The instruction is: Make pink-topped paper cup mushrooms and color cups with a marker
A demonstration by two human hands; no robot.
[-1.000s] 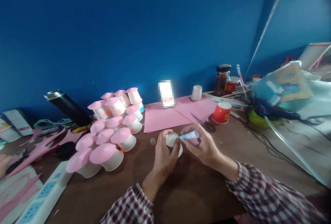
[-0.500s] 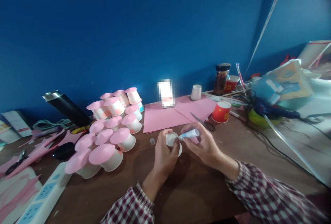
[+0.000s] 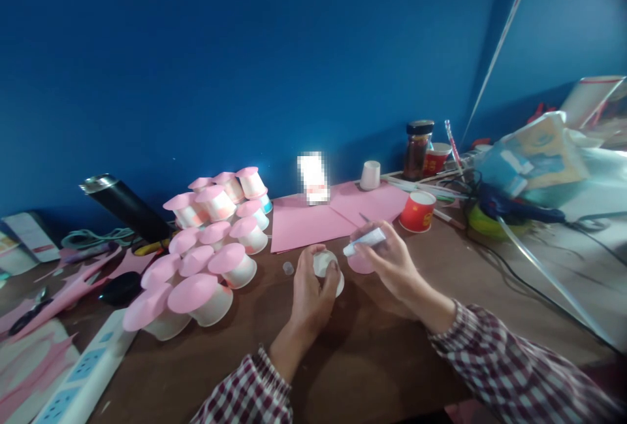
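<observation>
Plainly, the left hand (image 3: 312, 287) clasps a small white paper cup (image 3: 322, 262) over the brown bench (image 3: 353, 365), while the right hand (image 3: 396, 266), apart from it, pinches a slim white-and-blue tube (image 3: 365, 242) above a round pink paper disc (image 3: 361, 265).

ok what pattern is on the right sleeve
The right sleeve is checked in dark maroon and white, seen best in the head view.

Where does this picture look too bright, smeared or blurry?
In the head view, the pixelated white rectangle glares against the blue wall; in the same view, the right sleeve and plastic bag look smeared toward the edge, and any print on the tube is too soft to read.
</observation>
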